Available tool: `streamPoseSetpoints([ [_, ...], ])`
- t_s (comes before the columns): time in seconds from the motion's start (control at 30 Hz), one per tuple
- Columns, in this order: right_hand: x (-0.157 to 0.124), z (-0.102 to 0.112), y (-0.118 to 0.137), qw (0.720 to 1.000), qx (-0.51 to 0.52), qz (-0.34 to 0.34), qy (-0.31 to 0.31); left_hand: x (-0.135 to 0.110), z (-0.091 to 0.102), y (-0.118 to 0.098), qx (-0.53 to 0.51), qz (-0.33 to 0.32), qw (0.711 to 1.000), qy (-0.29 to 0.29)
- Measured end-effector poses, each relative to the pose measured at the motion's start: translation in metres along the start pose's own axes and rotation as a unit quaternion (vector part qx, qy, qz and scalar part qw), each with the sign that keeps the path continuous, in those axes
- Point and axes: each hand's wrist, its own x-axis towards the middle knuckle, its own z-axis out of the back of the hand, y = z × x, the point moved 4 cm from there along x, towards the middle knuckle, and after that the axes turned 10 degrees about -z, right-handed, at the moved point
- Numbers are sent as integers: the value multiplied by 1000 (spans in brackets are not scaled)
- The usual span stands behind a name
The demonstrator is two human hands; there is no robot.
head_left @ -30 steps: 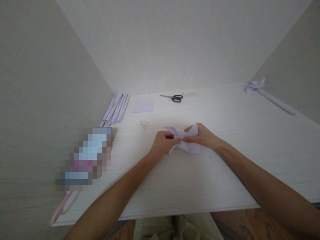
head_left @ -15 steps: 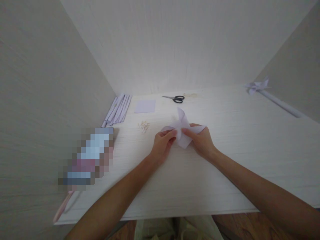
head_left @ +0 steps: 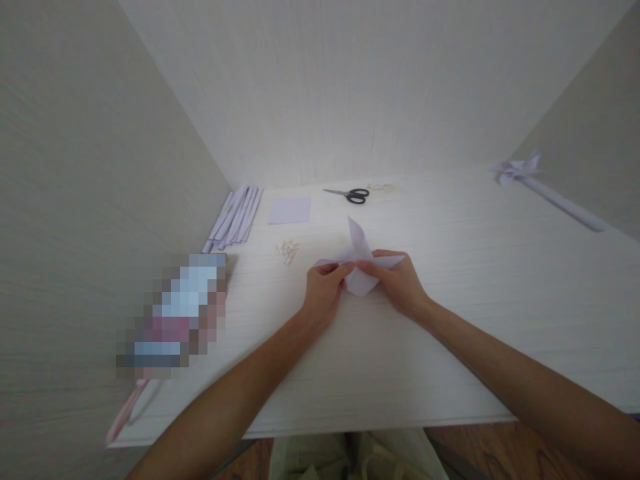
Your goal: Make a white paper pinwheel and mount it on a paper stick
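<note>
White thin-paper pinwheel shape (head_left: pixel 362 252) is held over the near-middle part of the white wood-grain table (head_left: pixel 425 373). Left hand (head_left: pixel 325 287) is clamped on its left side, thumb on top; right hand (head_left: pixel 403 283) is pinched on its right side the same way. Thumb tips meet, or nearly, close to the paper's centre; fingers underneath mostly hidden.

Progress, judged: blades look formed. Whether the centre is fastened, can't tell. No tube shows on this one. By contrast, a white paper pinwheel (head_left: pixel 520 170) at far right sits on the end of a white rolled-paper tube (head_left: pixel 565 203). Unused by the look of it: bundle of white rolled-paper tubes (head_left: pixel 235 219) at far left, flat pale square paper sheet (head_left: pixel 289 211) right of it, little heap of short pale sticks (head_left: pixel 287 251) nearer. Black-handled scissors (head_left: pixel 349 194) lie untouched, far middle.

Orientation: one blade stands up toward the far side, leaning slightly left; others point left, right and near. Spread looks widest left to right, but no clear long axis.
</note>
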Motion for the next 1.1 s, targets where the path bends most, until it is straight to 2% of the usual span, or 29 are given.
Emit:
streamPoseSetpoints([
  [0.13,1,0,0,1000,-8,-9,5,1,0,0,-7,3,1000,1],
  [0.23,3,1,0,1000,-8,12,14,4,1,-2,-24,3,1000,-4],
  [0.33,6,6,4,997,-7,75,0,7,3,-4,-47,0,999,-25],
  [0.4,3,14,11,986,-32,156,-49,9,4,-5,-62,4,997,-40],
  [0.47,-4,21,21,954,-102,259,-108,10,5,-7,-79,6,996,-45],
  [0.53,-12,20,29,901,-218,349,-136,11,4,-8,-93,5,995,-45],
  [0.63,-18,10,31,815,-387,417,-110,11,4,-9,-99,18,994,-38],
  [0.67,-19,6,29,795,-421,426,-95,10,4,-9,-99,23,994,-34],
  [0.73,-20,1,26,772,-453,439,-70,10,3,-10,-100,30,994,-24],
  [0.8,-21,-1,26,769,-450,451,-58,9,3,-10,-96,31,995,-24],
  [0.87,-22,-1,27,779,-431,452,-59,9,4,-9,-89,29,995,-30],
  [1.1,-18,2,30,861,-341,369,-79,9,2,-7,-72,10,997,-11],
])
